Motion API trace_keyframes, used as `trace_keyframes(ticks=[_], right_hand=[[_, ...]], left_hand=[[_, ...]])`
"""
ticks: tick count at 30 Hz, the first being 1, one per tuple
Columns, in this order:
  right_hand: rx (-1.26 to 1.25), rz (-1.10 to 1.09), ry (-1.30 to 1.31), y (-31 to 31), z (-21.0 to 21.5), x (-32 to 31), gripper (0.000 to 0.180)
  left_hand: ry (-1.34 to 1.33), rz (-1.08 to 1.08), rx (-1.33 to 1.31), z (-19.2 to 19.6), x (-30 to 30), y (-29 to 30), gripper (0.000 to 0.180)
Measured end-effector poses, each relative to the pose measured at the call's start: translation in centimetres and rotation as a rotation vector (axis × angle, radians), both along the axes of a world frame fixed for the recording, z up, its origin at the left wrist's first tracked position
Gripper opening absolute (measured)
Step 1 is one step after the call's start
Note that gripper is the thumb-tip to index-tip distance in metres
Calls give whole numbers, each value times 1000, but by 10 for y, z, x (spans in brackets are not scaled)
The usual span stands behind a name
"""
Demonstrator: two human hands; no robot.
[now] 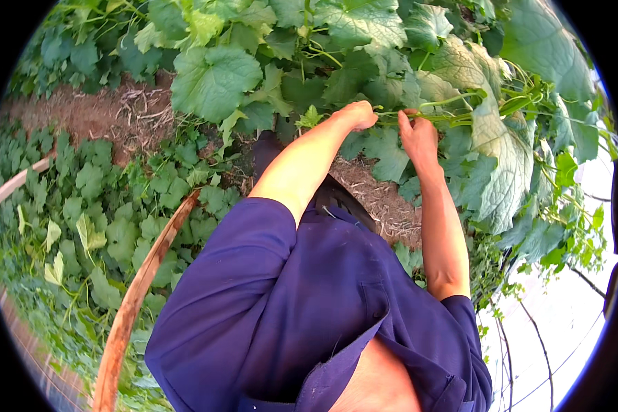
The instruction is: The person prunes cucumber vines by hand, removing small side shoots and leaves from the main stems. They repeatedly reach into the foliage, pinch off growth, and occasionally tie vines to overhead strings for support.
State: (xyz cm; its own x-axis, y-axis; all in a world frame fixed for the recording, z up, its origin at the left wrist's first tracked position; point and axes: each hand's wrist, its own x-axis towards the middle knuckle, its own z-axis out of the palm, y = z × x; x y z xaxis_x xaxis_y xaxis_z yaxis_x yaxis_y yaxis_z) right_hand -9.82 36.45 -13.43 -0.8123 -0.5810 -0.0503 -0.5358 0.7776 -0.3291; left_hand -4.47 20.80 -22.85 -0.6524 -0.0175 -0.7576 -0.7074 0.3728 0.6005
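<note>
A thin green vine stem (389,113) runs between my two hands, in front of large lobed leaves. My left hand (358,115) is closed at the stem's left end, its fingers curled and partly turned away. Just to the right, my right hand (417,130) pinches the same stem between thumb and forefinger. From there the stem goes on rightward toward a thicker bunch of green stalks (456,118). A broad, pale-veined leaf (505,161) hangs right of my right hand. Near my left wrist, a small light green leaf (311,118) sticks out.
A wooden pole (141,285) slants up through low leafy plants (117,233) on the left. Dry straw and brown soil (384,196) lie below my hands. Thin dark rods (539,336) cross a bright white area at the lower right. Dense foliage (216,79) fills the far side.
</note>
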Motion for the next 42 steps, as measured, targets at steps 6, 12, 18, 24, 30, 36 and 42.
trace_keyframes(ticks=[6, 12, 18, 24, 30, 36, 42], right_hand=[[-101, -105, -401, 14, 27, -5, 35], [-176, -62, -450, 22, 19, -5, 37], [-148, -89, -494, 1, 36, 10, 33], [-130, -139, -498, -1, 33, 11, 32], [-260, -211, -608, -10, 39, 21, 32], [-238, -202, -568, -19, 41, 21, 35], [-334, -142, -406, -18, 35, 10, 35]], left_hand=[[218, 374, 647, -23, 49, 18, 26], [138, 554, 893, -40, 61, 28, 22], [83, 796, 894, -28, 73, 16, 18], [185, 610, 709, -22, 67, 4, 17], [281, 301, 221, -12, 62, -9, 23], [267, -307, -447, 22, 58, -29, 22], [1151, -37, -388, 156, 52, -49, 43]])
